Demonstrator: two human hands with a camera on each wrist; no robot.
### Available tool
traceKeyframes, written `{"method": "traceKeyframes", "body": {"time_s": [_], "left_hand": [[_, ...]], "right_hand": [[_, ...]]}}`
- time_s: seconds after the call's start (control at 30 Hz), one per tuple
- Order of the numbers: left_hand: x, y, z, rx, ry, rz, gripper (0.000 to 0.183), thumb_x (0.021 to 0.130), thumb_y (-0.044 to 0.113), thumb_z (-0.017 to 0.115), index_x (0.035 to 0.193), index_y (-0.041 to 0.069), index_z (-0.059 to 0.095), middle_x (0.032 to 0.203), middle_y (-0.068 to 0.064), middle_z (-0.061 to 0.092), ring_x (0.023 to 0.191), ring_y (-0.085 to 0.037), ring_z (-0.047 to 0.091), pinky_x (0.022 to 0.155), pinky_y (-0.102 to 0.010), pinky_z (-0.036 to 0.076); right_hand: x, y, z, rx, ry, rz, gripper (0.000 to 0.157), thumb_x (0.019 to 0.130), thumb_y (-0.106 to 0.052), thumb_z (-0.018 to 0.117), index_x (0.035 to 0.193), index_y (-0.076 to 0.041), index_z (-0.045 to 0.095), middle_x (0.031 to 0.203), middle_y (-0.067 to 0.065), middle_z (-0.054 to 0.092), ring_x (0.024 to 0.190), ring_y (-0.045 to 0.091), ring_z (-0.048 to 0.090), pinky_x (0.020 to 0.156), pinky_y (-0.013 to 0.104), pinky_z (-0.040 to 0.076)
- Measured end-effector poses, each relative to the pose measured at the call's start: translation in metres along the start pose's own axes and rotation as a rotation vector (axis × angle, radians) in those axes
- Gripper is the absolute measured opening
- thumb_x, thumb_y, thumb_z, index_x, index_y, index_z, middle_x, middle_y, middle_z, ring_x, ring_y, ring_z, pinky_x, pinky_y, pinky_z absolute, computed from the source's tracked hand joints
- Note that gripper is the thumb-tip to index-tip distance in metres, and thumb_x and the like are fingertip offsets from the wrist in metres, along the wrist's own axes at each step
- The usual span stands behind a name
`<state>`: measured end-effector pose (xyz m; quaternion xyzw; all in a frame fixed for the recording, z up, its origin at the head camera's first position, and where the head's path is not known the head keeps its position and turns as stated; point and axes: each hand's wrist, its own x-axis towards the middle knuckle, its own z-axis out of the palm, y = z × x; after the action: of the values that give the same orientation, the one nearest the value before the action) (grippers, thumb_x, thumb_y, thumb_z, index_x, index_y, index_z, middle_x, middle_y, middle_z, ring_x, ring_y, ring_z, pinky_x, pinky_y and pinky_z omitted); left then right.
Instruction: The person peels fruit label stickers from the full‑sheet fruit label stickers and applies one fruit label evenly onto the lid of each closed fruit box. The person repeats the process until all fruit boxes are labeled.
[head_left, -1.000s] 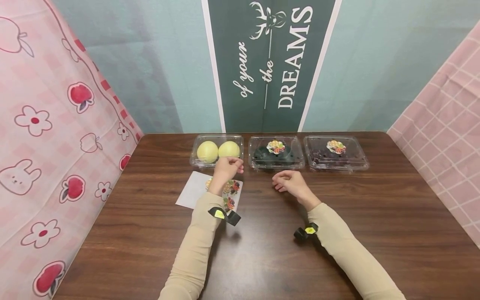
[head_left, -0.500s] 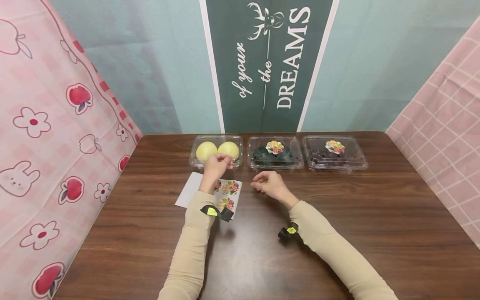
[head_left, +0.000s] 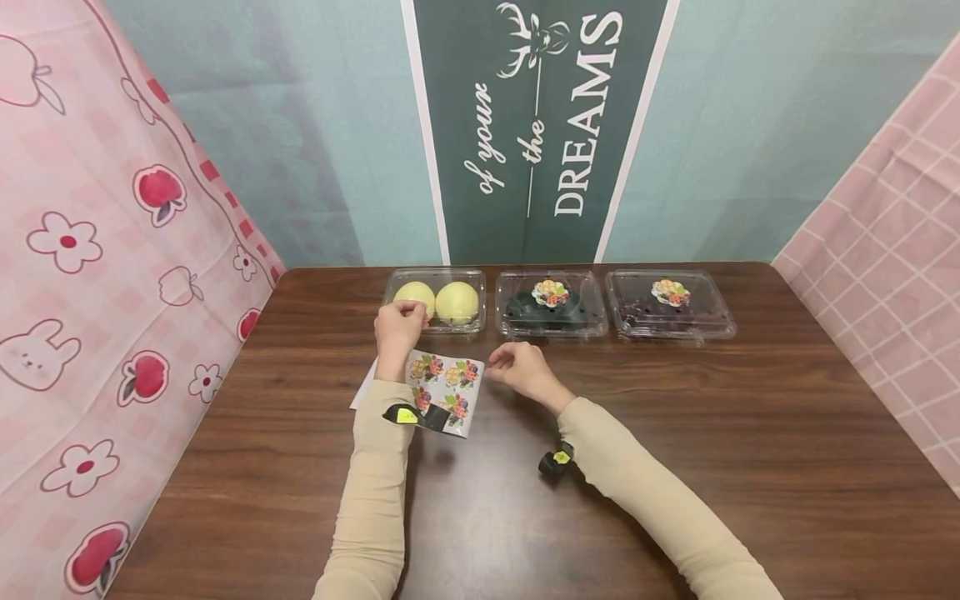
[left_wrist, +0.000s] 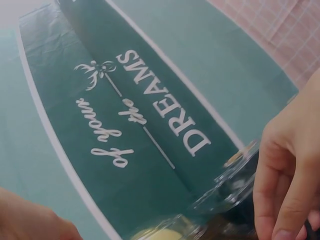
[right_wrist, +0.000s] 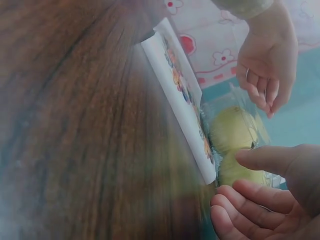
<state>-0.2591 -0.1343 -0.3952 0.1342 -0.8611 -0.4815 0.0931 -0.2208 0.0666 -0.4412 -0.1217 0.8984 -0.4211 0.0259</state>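
My left hand (head_left: 397,329) hovers over the left part of the sticker sheet (head_left: 457,392), just in front of a clear plastic box (head_left: 435,330) with two yellow-green round fruits (head_left: 457,302). Its fingers hang loosely bent, and nothing shows in them in the right wrist view, where the hand (right_wrist: 265,65) is above the fruit box. Fingertips of my right hand (head_left: 525,371) are right at the sheet's right edge. In the right wrist view, that hand (right_wrist: 272,200) has its thumb apart from loosely bent fingers. Printed fruit pictures cover the sheet; a white backing part lies under my left wrist.
Two more clear boxes stand along the table's back: the middle box (head_left: 551,331) with dark contents and the right box (head_left: 675,331) with dark purple contents. Each carries a fruit sticker on its lid. Fabric hangs behind the brown table (head_left: 712,433) and on both sides.
My left hand has moved left, away from the fruit box's right side, uncovering more of the sheet. My right hand has moved left from before the middle box to the sheet's right edge.
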Motion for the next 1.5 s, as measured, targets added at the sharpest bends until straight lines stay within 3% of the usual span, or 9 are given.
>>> {"method": "traceKeyframes", "body": {"time_s": [0.07,0.2,0.67,0.93,1.07,1.17,1.27,1.4,1.5], "left_hand": [[0.001,-0.002,-0.003,0.022,0.021,-0.006,0.027,0.092,0.022,0.056,0.105,0.004,0.072,0.092,-0.014,0.076,0.087,-0.028,0.072,0.079,-0.033,0.049],[0.004,-0.006,-0.009,0.026,0.053,-0.022,0.028,0.092,0.022,0.055,0.105,0.005,0.072,0.093,-0.015,0.076,0.091,-0.031,0.07,0.083,-0.038,0.048],[0.011,-0.025,-0.03,-0.027,0.157,-0.091,0.028,0.089,0.019,0.055,0.102,0.001,0.072,0.095,-0.02,0.074,0.094,-0.033,0.067,0.09,-0.042,0.047],[0.014,-0.033,-0.033,-0.048,0.188,-0.098,0.028,0.088,0.017,0.055,0.101,0.0,0.072,0.092,-0.017,0.076,0.095,-0.035,0.07,0.092,-0.042,0.049],[0.014,-0.034,-0.033,-0.056,0.193,-0.107,0.028,0.089,0.017,0.054,0.102,0.0,0.071,0.093,-0.018,0.075,0.091,-0.035,0.072,0.091,-0.041,0.05],[0.015,-0.034,-0.032,-0.058,0.2,-0.116,0.028,0.09,0.018,0.054,0.102,0.0,0.071,0.094,-0.019,0.075,0.088,-0.031,0.073,0.089,-0.039,0.051],[0.015,-0.034,-0.032,-0.064,0.2,-0.126,0.027,0.09,0.017,0.055,0.102,0.0,0.071,0.095,-0.02,0.075,0.072,-0.02,0.073,0.083,-0.035,0.052],[0.016,-0.035,-0.032,-0.066,0.201,-0.125,0.026,0.09,0.017,0.055,0.101,0.0,0.071,0.095,-0.019,0.075,0.054,0.003,0.055,0.072,-0.024,0.046],[0.016,-0.035,-0.032,-0.073,0.202,-0.121,0.026,0.09,0.017,0.055,0.101,0.0,0.071,0.095,-0.02,0.075,0.049,0.008,0.046,0.067,-0.02,0.04]], "right_hand": [[0.002,-0.001,0.001,0.0,0.0,0.001,0.017,0.079,-0.009,0.074,0.09,0.003,0.069,0.084,0.019,0.073,0.071,0.02,0.068,0.066,0.022,0.052],[0.005,-0.003,0.005,-0.012,-0.001,0.008,0.018,0.078,-0.009,0.074,0.09,0.004,0.069,0.084,0.019,0.073,0.073,0.022,0.068,0.067,0.023,0.053],[0.012,-0.013,0.021,-0.167,-0.001,0.031,0.038,0.077,-0.026,0.081,0.102,0.001,0.07,0.096,0.013,0.066,0.083,0.02,0.059,0.077,0.031,0.05],[0.014,-0.018,0.025,-0.238,-0.049,0.029,0.051,0.076,-0.031,0.082,0.114,-0.001,0.067,0.11,0.013,0.067,0.106,0.028,0.061,0.096,0.04,0.05],[0.015,-0.02,0.026,-0.262,-0.058,0.021,0.051,0.076,-0.032,0.081,0.114,-0.001,0.067,0.111,0.013,0.067,0.107,0.028,0.058,0.096,0.041,0.049],[0.015,-0.02,0.027,-0.284,-0.054,0.012,0.05,0.076,-0.029,0.082,0.114,0.0,0.067,0.11,0.013,0.068,0.105,0.027,0.058,0.094,0.04,0.05],[0.015,-0.019,0.027,-0.308,-0.056,0.004,0.049,0.075,-0.026,0.082,0.113,0.0,0.067,0.109,0.012,0.068,0.104,0.027,0.059,0.093,0.038,0.05],[0.014,-0.016,0.026,-0.318,-0.071,0.006,0.046,0.072,-0.022,0.084,0.111,-0.001,0.069,0.107,0.012,0.067,0.105,0.027,0.059,0.094,0.038,0.05],[0.012,-0.015,0.024,-0.31,-0.081,0.012,0.046,0.069,-0.019,0.085,0.109,0.0,0.069,0.105,0.013,0.066,0.104,0.029,0.059,0.094,0.04,0.049]]}}
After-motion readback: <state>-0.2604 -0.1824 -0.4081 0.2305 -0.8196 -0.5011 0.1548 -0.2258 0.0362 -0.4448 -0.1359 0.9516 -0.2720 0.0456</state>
